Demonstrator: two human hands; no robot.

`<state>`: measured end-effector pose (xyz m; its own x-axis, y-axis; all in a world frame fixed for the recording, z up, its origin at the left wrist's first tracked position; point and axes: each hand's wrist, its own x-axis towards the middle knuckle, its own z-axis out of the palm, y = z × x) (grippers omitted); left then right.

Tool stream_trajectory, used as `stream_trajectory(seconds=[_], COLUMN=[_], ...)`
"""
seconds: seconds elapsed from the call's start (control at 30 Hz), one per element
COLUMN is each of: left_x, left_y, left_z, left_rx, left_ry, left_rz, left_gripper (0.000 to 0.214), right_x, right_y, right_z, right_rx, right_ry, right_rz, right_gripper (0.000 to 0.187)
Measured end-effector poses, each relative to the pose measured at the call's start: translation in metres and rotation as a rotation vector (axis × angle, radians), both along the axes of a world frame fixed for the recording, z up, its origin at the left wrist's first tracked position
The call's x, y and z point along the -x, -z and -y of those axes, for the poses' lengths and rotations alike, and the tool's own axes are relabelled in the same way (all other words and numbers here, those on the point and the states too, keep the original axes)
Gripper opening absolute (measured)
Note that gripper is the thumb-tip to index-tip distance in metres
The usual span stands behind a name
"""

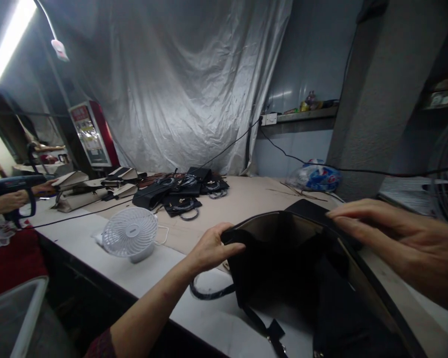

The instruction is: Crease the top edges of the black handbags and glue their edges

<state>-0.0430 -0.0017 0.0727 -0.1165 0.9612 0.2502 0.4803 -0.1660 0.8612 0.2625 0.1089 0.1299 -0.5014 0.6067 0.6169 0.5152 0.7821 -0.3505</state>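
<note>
The black handbag [283, 268] lies open-mouthed on the tabletop [246, 199], between both hands; the left hand [211, 248] has its grip clenched on the left rim; the right hand [388, 233] rests with fingers outstretched, grip released, on the right rim.

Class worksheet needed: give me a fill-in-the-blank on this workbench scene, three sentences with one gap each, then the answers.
1. The left hand grips the rim of an open bag, and the right hand rests on it; the bag's colour is ____.
2. The small desk fan on the table is ____ in colour.
3. Seen from the head camera, the desk fan stands to the ____ of the bag.

Missing words: black; white; left
</note>
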Motion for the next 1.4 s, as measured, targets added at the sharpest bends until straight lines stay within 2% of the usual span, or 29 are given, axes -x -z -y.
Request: stream_trajectory(seconds=[0.07,0.13,0.2,0.3,0.4,0.5,0.57,0.8,0.97,1.13,1.4], left_x=[-0.002,-0.004,-0.005,-0.006,-0.007,-0.008,-0.009,-0.019,-0.024,-0.027,-0.029], left_y=[-0.002,-0.004,-0.007,-0.010,-0.012,-0.013,-0.013,-0.019,-0.022,-0.025,-0.032], left_z=[0.002,0.004,0.005,0.005,0.004,0.004,0.003,0.002,0.003,-0.006,-0.017], left_rx=[-0.020,-0.039,-0.057,-0.102,-0.110,-0.069,-0.064,-0.102,-0.144,-0.123,-0.053], left_ry=[-0.050,-0.098,-0.125,-0.128,-0.104,-0.083,-0.082,-0.130,-0.147,-0.114,-0.120], left_rz=[-0.077,-0.171,-0.237,-0.278,-0.250,-0.151,-0.108,-0.099,-0.217,-0.250,-0.304], left_gripper=[0.030,0.030,0.029,0.030,0.030,0.029,0.028,0.024,0.024,0.028,0.022], right_x=[0.039,0.072,0.094,0.109,0.114,0.115,0.117,0.123,0.122,0.122,0.124], right_y=[-0.020,-0.025,-0.022,-0.013,-0.010,-0.011,-0.011,-0.014,-0.016,-0.018,-0.018], right_z=[0.019,0.028,0.028,0.018,0.006,-0.002,-0.006,-0.001,0.002,0.003,0.003], right_rx=[-0.025,-0.019,0.011,0.044,0.103,0.256,0.305,0.151,0.077,0.056,0.006], right_ry=[-0.236,-0.329,-0.315,-0.240,-0.226,-0.212,-0.161,0.036,0.037,0.042,0.068], right_rz=[0.117,0.298,0.458,0.624,0.676,0.633,0.612,0.589,0.626,0.628,0.663], right_gripper=[0.028,0.029,0.031,0.024,0.021,0.021,0.019,0.011,0.017,0.019,0.025])
